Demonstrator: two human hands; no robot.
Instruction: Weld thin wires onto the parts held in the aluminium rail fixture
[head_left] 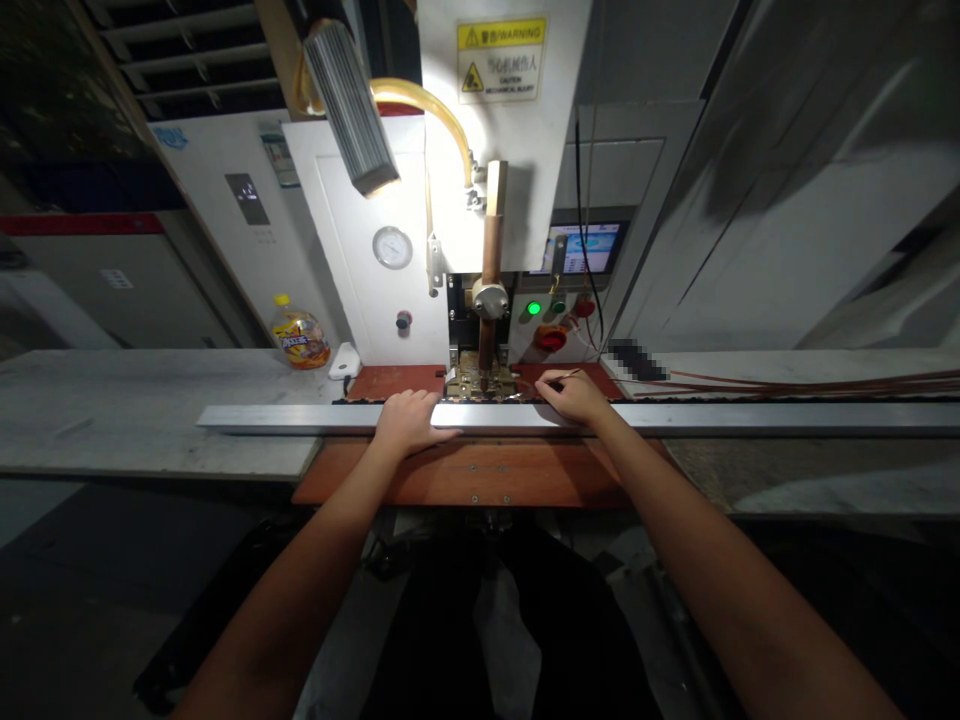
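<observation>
Head view: the left hand's (409,422) fingers clasp the long silver metal bar (720,418), thumb along its near edge; the right hand's (574,396) fingers pinch a thin dark rod (554,382) by its far edge. The yellow-and-white label (502,60) reads "WARNING", "CAUTION MECHANICAL INJURY".

My bare left hand (409,420) straddles the long, straight, silver metal bar (750,418), its fingers bent over toward the bar's far edge and its thumb stretched rightward along the near side. My bare right hand (576,397) is over the bar, well apart to the right, thumb and fingers drawn together in a pinch just beyond the far edge. Both my bare forearms (690,520) slant inward from the near side of the bar; my dark-trousered legs (442,610) are below it.
</observation>
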